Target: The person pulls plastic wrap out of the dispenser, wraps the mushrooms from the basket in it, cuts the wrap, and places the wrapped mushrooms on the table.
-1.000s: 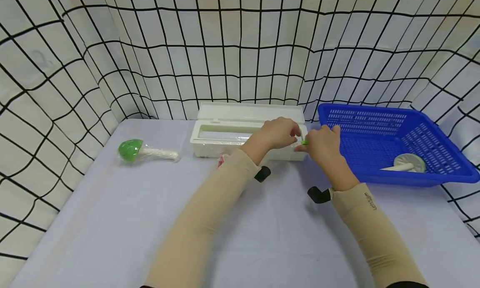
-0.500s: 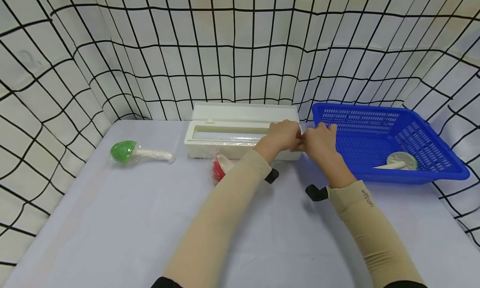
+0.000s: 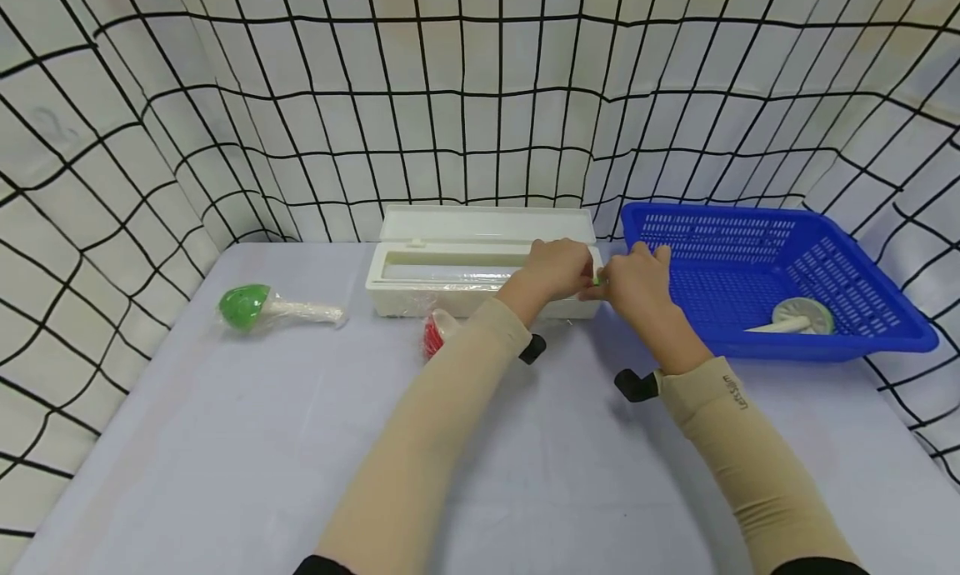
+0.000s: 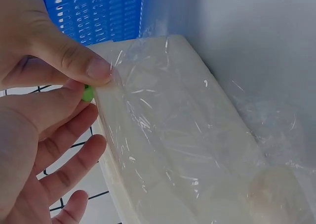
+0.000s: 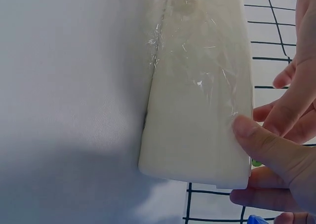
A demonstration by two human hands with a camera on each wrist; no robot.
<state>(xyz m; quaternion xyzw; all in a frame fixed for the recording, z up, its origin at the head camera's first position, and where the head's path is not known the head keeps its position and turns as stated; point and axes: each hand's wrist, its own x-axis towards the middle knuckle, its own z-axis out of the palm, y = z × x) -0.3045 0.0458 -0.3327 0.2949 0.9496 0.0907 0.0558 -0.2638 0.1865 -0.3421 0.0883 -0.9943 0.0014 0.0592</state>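
Observation:
A white cling film dispenser [image 3: 420,300] lies on the table with its lid [image 3: 487,223] raised. Clear film [image 4: 163,115] hangs over its front face. My right hand [image 3: 640,285] grips the dispenser's right end, thumb on the front face and fingers around the back. My left hand [image 3: 551,268] is at the same end, its thumb and index finger pinching a small green slider [image 4: 88,93] on the top edge; its other fingers are loosely curled. Below my left forearm sits a red and white utensil [image 3: 435,333], partly hidden, with film around it.
A blue basket [image 3: 750,346] stands at the right, holding a white-handled utensil [image 3: 802,317] with a round green-edged head. At the left lies a film-wrapped green-headed utensil [image 3: 246,306]. Black netting [image 3: 480,92] surrounds the white-covered table [image 3: 525,475] at the back and sides.
My left hand has moved right to meet the right hand at the green slider, then shifted slightly left. The right hand has stayed at the dispenser's end. The red utensil shows more.

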